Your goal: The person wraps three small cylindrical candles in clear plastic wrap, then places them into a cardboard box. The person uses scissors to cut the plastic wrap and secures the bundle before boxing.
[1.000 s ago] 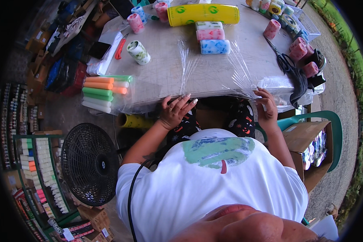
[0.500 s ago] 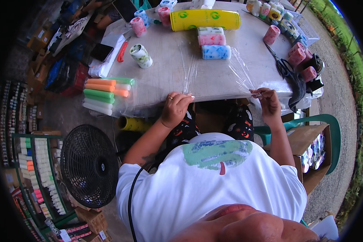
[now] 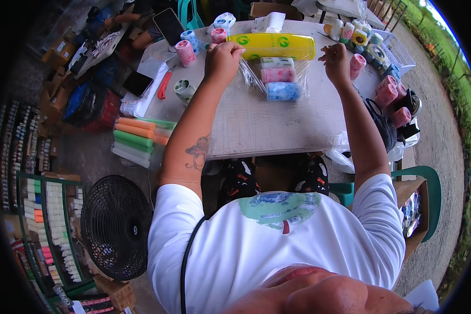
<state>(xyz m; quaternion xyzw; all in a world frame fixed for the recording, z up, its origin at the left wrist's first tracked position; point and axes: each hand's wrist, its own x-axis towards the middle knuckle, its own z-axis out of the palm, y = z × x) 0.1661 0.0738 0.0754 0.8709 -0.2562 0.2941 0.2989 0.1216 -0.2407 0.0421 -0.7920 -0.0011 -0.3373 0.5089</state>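
Clear glossy plastic film (image 3: 248, 78), crinkled, lies on the far middle of the pale weathered desk (image 3: 256, 125), wrapped around three short cylindrical rolls (image 3: 278, 76) stacked near to far: blue patterned, pink, pale green. Left hand (image 3: 222, 58) is curled into a loose fist, pinching the film's left edge, just left of the rolls. Right hand (image 3: 336, 63) is raised right of the rolls, fingers bent, pinching something thin; can't tell if it's the film's right edge. Yellow glossy tube-shaped box (image 3: 277, 46) lies just beyond the rolls, between the hands. More small patterned rolls (image 3: 390, 94) sit at the right edge of the desk, black scissors (image 3: 377, 118) near them. Round black fan (image 3: 118, 225) stands on the floor, near left.
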